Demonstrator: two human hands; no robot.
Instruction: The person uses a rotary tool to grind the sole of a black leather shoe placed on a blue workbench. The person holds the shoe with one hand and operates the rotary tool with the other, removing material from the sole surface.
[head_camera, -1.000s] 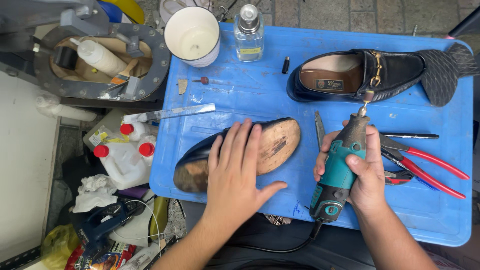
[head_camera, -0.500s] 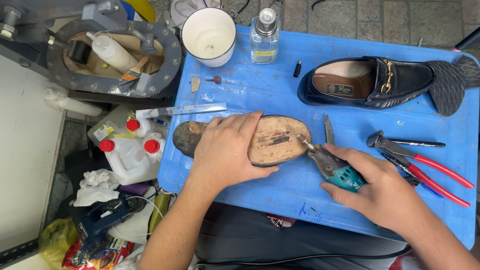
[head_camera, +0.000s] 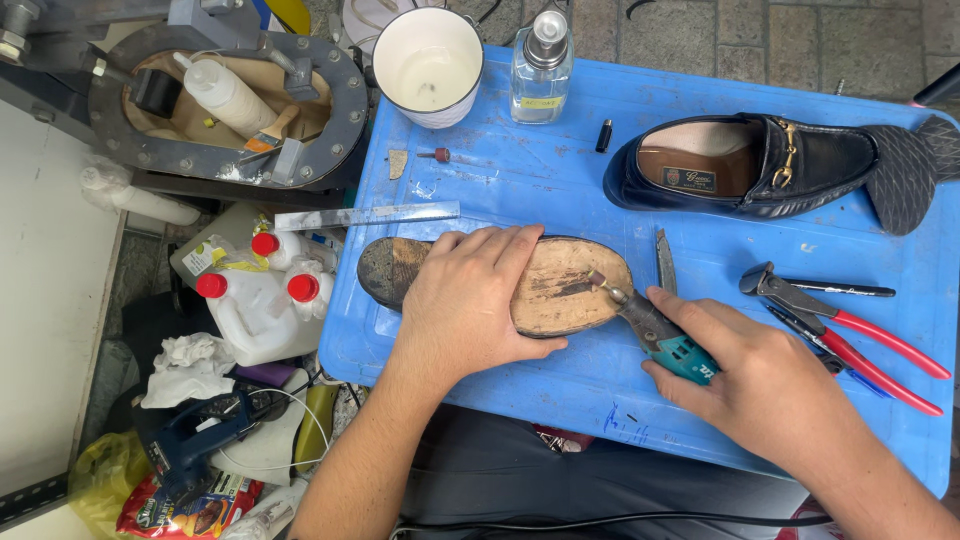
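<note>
A shoe lies sole-up (head_camera: 560, 290) on the blue plastic lid (head_camera: 700, 200), its worn tan sole facing me. My left hand (head_camera: 465, 300) presses flat on the middle of that sole. My right hand (head_camera: 770, 385) grips a teal and grey rotary tool (head_camera: 660, 335), angled so that its small grinding tip touches the front of the sole. A second black loafer (head_camera: 760, 165) with a gold buckle stands upright at the back right.
Red-handled pliers (head_camera: 840, 325), a pen and a small knife (head_camera: 665, 262) lie at the right. A white cup (head_camera: 432, 65), a clear bottle (head_camera: 540, 70) and a metal ruler (head_camera: 365, 215) sit at the back left. White jugs with red caps (head_camera: 260, 305) stand left, below.
The right hand brought the rotary tool down from upright beside the shoe and its tip now rests on the sole. The left hand shifted slightly on the sole.
</note>
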